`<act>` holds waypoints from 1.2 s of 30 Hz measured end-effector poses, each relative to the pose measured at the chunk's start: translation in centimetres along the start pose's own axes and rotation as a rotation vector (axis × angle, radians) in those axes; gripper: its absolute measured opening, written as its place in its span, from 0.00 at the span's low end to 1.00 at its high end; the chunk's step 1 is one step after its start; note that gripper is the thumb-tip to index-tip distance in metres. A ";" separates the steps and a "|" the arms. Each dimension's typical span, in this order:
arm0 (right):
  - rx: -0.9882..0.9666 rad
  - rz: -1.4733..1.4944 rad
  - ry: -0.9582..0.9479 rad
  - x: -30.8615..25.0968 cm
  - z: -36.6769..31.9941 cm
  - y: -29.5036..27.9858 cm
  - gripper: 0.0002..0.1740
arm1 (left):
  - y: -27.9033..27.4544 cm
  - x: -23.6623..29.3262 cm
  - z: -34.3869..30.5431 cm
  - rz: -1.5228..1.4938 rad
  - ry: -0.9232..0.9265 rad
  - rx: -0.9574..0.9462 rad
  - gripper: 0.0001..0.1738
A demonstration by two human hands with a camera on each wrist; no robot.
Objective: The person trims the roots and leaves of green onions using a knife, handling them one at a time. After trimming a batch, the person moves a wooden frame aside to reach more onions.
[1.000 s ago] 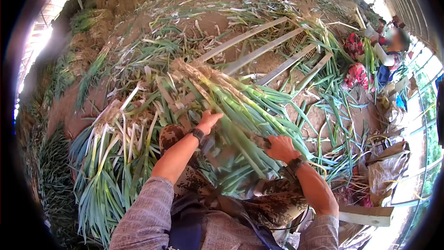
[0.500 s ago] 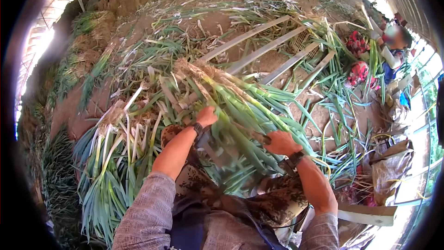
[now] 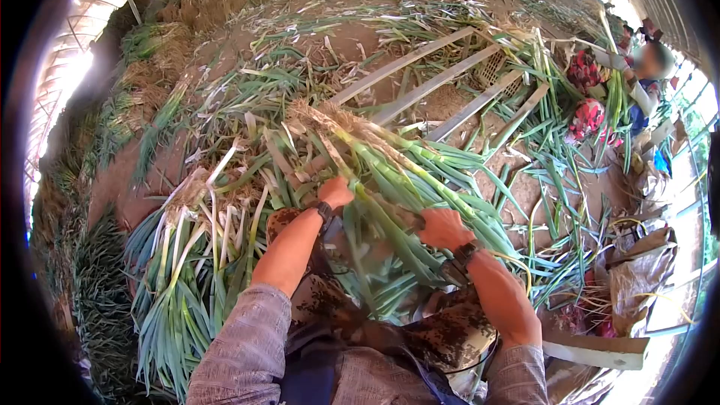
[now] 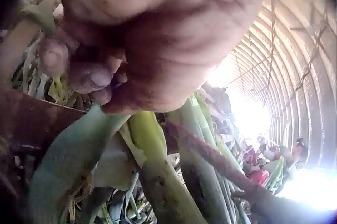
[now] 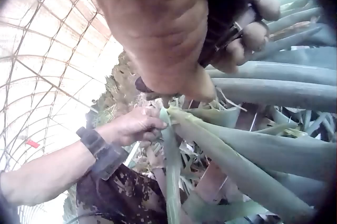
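Right now, in the head view, my left hand (image 3: 335,192) and right hand (image 3: 445,229) work at the near edge of the leeks (image 3: 409,169), whose roots point far, toward the wooden slats (image 3: 427,90); a second leek bunch (image 3: 180,277) lies to the left. In the left wrist view, my left grip is curled just above the green stalks. In the right wrist view, it pinches a leaf (image 5: 172,166), while my right grip is closed round a dark handle (image 5: 225,38).

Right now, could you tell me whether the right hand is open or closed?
Closed: the right hand curls its fingers round a dark object, as its wrist view shows.
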State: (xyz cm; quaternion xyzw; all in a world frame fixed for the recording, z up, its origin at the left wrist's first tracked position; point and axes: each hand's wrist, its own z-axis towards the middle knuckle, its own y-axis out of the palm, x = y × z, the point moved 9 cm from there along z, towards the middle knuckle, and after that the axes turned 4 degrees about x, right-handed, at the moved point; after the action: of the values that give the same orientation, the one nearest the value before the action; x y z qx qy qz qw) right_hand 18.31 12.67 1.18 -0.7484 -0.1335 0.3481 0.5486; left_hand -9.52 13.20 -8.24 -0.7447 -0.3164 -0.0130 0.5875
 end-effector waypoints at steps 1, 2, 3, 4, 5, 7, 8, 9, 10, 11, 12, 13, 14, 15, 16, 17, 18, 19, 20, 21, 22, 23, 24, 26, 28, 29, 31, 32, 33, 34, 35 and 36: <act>0.007 -0.007 0.016 -0.3 0.6 -0.2 0.22 | 0.1 0.1 -0.1 0.002 -0.002 0.001 0.16; 0.014 -0.014 0.029 -0.7 1.2 -0.5 0.22 | 0.1 0.0 -0.2 0.009 -0.012 -0.001 0.16; 0.016 -0.012 0.022 -1.0 1.9 -0.2 0.22 | 0.0 -0.1 -0.3 0.016 -0.023 -0.001 0.17; 0.000 -0.006 0.033 -1.0 2.6 0.2 0.22 | -0.3 -0.2 -0.3 0.018 -0.026 0.004 0.17; -0.016 -0.001 0.046 -1.0 3.3 0.7 0.22 | -0.1 -0.3 -0.4 0.008 -0.034 -0.026 0.16; -0.045 -0.011 0.051 -1.2 4.5 1.1 0.22 | 0.1 -0.8 -0.4 0.000 -0.044 -0.057 0.16; -0.076 -0.025 0.059 -1.2 5.0 1.5 0.22 | 0.1 -1.4 -0.5 -0.024 -0.073 -0.053 0.15; -0.082 -0.024 0.055 -1.4 5.1 1.5 0.22 | 0.0 -1.9 -0.7 -0.048 -0.102 -0.051 0.14; -0.066 -0.007 0.026 -1.9 5.1 1.2 0.22 | -0.2 -2.2 -1.0 -0.049 -0.107 -0.053 0.14; -0.049 0.009 -0.002 -2.2 5.1 0.8 0.22 | 0.2 -2.5 -1.3 -0.180 -0.125 -0.117 0.07; -0.054 0.010 -0.005 -2.4 5.1 0.6 0.22 | 0.9 -3.1 -1.4 -0.310 -0.143 -0.178 0.08; -0.096 -0.003 0.006 -2.5 5.1 0.7 0.22 | 0.9 -3.8 -1.1 -0.311 -0.148 -0.179 0.08; -0.141 -0.016 0.018 -2.4 4.9 0.8 0.21 | 0.9 -4.5 -0.9 -0.255 -0.153 -0.176 0.06; -0.146 -0.018 0.017 -2.3 4.7 0.6 0.21 | 1.1 -5.1 -0.7 -0.199 -0.156 -0.172 0.12; -0.174 -0.047 0.018 -2.2 4.5 0.5 0.21 | 1.4 -5.5 -0.5 -0.236 -0.165 -0.171 0.12; -0.200 -0.073 0.020 -2.0 4.3 0.5 0.20 | 1.8 -5.7 -0.5 -0.235 -0.166 -0.172 0.12; -0.201 -0.071 0.020 -1.9 4.1 0.7 0.20 | 1.1 -5.5 -0.6 -0.180 -0.115 -0.065 0.13; -0.175 -0.047 -0.003 -2.0 3.8 1.0 0.20 | 0.3 -5.3 -0.7 -0.125 -0.064 0.041 0.14; -0.149 -0.025 -0.025 -2.0 3.6 1.1 0.19 | 0.4 -5.3 -0.8 -0.124 -0.065 0.039 0.14; -0.150 -0.022 -0.021 -2.2 3.4 1.0 0.19 | -0.4 -5.4 -0.8 -0.219 -0.071 0.148 0.17; -0.163 0.000 -0.014 -2.4 3.3 1.0 0.19 | -1.3 -5.4 -0.9 -0.313 -0.072 0.257 0.20; -0.176 0.021 -0.010 -2.7 3.2 1.1 0.19 | -1.1 -5.3 -0.9 -0.310 -0.069 0.254 0.20; -0.175 0.022 -0.011 -2.8 3.2 1.2 0.19 | -0.8 -5.1 -1.2 -0.381 -0.089 0.183 0.23; -0.213 0.005 -0.015 -3.3 3.2 1.6 0.20 | 1.2 -7.1 -0.1 -0.412 -0.125 0.192 0.29; -0.204 -0.010 0.009 -2.9 3.7 2.1 0.20 | 1.0 -6.6 -0.1 -0.402 -0.105 0.235 0.24; -0.195 -0.027 0.029 -2.7 4.0 2.2 0.20 | 0.6 -6.4 -0.1 -0.395 -0.087 0.280 0.20; -0.143 -0.009 0.039 -2.5 4.4 1.8 0.20 | -1.1 -6.0 -0.4 -0.425 -0.112 0.325 0.20; -0.099 0.013 0.052 -2.2 4.4 1.4 0.21 | -1.8 -5.8 -0.6 -0.455 -0.140 0.362 0.20; -0.098 0.006 0.054 -2.2 4.3 1.3 0.21 | -0.8 -6.7 0.7 -0.461 -0.137 0.361 0.20; -0.066 0.035 0.077 -2.3 4.2 0.8 0.21 | 1.2 -8.8 3.1 -0.530 -0.153 0.339 0.25; -0.029 0.065 0.098 -2.4 4.4 0.3 0.22 | 2.3 -9.8 4.6 -0.597 -0.166 0.319 0.30; -0.021 0.062 0.100 -2.5 4.7 0.2 0.22 | 1.2 -8.3 3.1 -0.776 -0.215 0.295 0.26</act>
State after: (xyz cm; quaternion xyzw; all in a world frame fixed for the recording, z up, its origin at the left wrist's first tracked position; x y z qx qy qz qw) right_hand 13.31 14.50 1.20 -0.7743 -0.0865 0.3258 0.5355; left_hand -16.69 12.04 -13.52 -0.4753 -0.6310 -0.1102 0.6031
